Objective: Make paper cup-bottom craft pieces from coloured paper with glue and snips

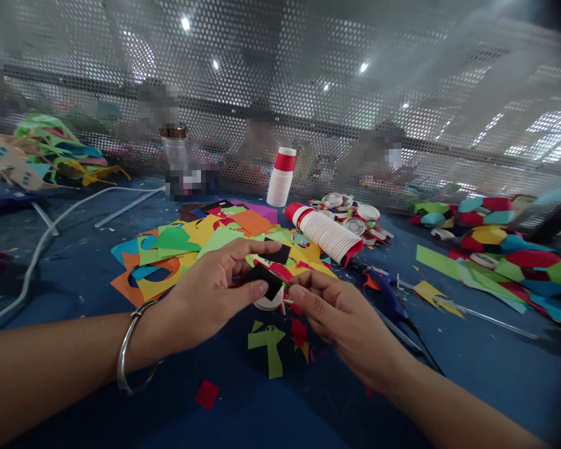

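Observation:
Small black paper pieces are in my left hand (194, 296): one black piece (270, 285) is pinched under the thumb, and another black piece (280, 254) shows at the fingertips. My right hand (339, 312) is closed in a pinch right beside them; what lies between its thumb and forefinger is too small to make out. Below the fingers a white round lid or cup bottom (268, 304) shows in part. Nearer to me lie green paper strips (268, 346), a red scrap (298, 332) and a red paper square (207, 394).
Behind my hands spreads a pile of coloured paper (182, 240). One stack of paper cups (283, 178) stands; another stack (327, 234) lies on its side. A blue glue gun (388, 290) rests at right near coloured paper balls (490, 243). A white cable (40, 249) curves at left.

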A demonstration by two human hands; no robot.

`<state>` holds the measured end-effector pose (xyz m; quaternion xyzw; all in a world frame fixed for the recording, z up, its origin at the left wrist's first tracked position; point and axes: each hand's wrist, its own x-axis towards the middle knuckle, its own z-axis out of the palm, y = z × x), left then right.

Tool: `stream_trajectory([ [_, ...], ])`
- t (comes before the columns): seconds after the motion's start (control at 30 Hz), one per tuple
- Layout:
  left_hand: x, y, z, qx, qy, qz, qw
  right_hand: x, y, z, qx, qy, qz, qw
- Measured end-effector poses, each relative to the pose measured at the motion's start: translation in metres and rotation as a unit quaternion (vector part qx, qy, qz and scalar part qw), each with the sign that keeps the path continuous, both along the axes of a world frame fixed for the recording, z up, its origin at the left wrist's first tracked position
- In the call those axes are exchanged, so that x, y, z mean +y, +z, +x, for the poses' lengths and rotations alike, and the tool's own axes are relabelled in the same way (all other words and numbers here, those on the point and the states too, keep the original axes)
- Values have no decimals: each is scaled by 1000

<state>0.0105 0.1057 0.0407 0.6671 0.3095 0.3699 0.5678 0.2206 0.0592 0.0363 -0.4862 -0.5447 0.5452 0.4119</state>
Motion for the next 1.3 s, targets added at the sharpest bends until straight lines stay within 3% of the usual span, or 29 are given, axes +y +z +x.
stream_trajectory([
  [0.1, 3, 0, -2, -5, 9, -12, 1000, 1, 2, 0, 11, -21, 10, 1000],
  [0.23, 0, -3, 0, -28, -41, -34, 998, 3, 1, 0, 36, -59, 26, 997],
  [0.43, -5, -7, 3, 4, -81, 3, 997, 4, -1, 2, 70, -71, 14, 995],
  [0.7, 2, -14, 5, -39, 38, 15, 998, 1, -1, -1, 77, -65, 18, 995],
  [1.2, -8, -10, 8, -40, 40, 56, 997, 3, -4, -3, 5, -38, 44, 998],
  [1.3, -9, -8, 7, -20, 15, 80, 997, 4, -4, -4, 5, -35, 51, 998],
])
